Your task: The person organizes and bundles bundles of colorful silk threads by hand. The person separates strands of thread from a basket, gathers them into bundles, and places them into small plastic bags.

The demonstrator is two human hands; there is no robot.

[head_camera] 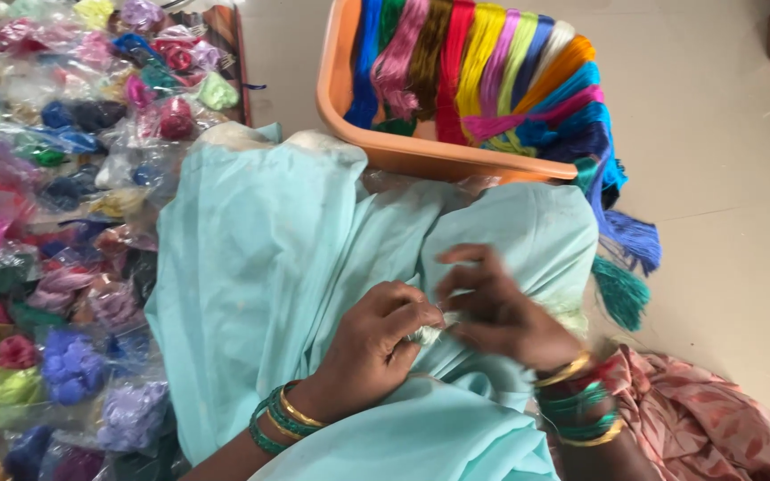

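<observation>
My left hand: fingers curled in, the grip pinched closed on a small pale tuft of thread at the edge of the cloth; green and gold bangles sit at my wrist.
My right hand: fingers half bent and spread over the fabric, fingertips close against the same tuft; I cannot tell whether this grip has closed on it or only touches it. Gold, red and green bangles are on this wrist.
Pale tuft: between my two hands, just right of my left thumb, lying on the cloth.
Light aqua cloth: draped in folds over my lap, from the basket's near edge down to the bottom of the view; both hands rest on it.
Orange plastic basket: beyond the cloth, holding hanging skeins of silk thread in blue, pink, red, yellow, orange and green; blue and teal tassel ends spill over its right corner.
Clear packets of coloured thread: a crowded spread on my left, touching the cloth's left edge.
Pink patterned garment: at my right, on the pale floor.
</observation>
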